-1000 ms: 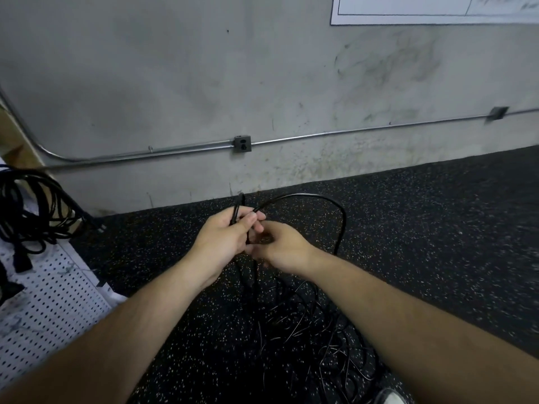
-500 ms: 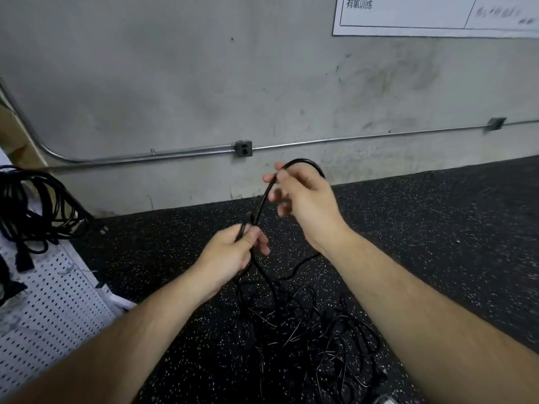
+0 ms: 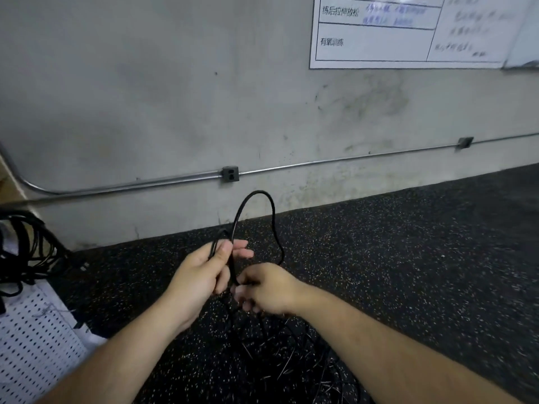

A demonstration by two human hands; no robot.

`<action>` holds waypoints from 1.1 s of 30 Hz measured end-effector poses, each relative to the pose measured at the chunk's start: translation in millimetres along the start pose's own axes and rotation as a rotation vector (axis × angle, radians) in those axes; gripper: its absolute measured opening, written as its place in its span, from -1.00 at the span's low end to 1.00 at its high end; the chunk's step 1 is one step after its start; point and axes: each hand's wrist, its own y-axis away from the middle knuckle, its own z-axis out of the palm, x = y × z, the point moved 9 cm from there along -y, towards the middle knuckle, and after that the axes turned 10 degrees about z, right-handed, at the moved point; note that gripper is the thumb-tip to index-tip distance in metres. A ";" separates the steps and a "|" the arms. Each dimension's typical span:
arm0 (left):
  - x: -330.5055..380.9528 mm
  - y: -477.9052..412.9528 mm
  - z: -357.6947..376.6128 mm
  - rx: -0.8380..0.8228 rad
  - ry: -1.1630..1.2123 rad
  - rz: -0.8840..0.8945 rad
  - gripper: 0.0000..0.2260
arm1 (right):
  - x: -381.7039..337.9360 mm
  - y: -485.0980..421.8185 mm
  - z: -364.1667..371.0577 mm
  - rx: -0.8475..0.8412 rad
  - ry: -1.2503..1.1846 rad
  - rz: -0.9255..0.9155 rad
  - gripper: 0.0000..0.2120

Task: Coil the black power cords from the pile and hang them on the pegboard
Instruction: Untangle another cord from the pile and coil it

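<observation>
Cord (image 3: 258,192) as a tall narrow loop, long axis upright, bend pointing to 12 o'clock, left hand (image 3: 204,275) pinching its strands under the thumb, right hand (image 3: 268,288) at its 4 o'clock curled round the cord, pile (image 3: 291,360) at 6 o'clock on floor (image 3: 408,258)

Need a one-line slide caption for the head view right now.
Left hand and right hand grip a black cord, forming a loop above the pile; pegboard at left.
</observation>
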 end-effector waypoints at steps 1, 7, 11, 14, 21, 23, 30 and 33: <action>-3.9 -1.8 -4.2 0.031 -0.009 0.004 -0.74 | -8.4 -0.3 -8.9 0.069 -0.032 -0.036 -0.91; -28.4 14.4 6.3 -0.083 -0.128 -0.102 -0.77 | -64.2 24.4 -68.0 0.313 -0.550 -0.292 -0.81; -21.4 9.7 6.7 -0.017 -0.103 -0.135 -0.72 | -57.7 21.8 -72.8 0.264 -0.677 -0.238 -0.82; -4.4 1.0 -4.7 0.091 0.018 -0.084 -0.76 | -25.9 6.9 -27.1 0.041 -0.183 -0.018 -0.72; -7.6 -1.0 -13.4 0.099 -0.006 -0.099 -0.74 | -40.2 2.7 -9.6 0.039 -0.005 -0.099 -0.94; -11.1 0.9 -10.6 0.109 0.058 -0.117 -0.78 | -41.0 4.3 0.6 -0.040 0.021 -0.074 -0.88; -6.1 2.2 -5.8 0.064 0.085 -0.103 -0.77 | -31.1 -7.1 -5.0 0.147 0.070 -0.073 -0.81; -15.7 2.6 -20.0 0.039 -0.082 -0.101 -0.77 | -48.4 4.1 -38.6 0.278 -0.114 -0.159 -0.78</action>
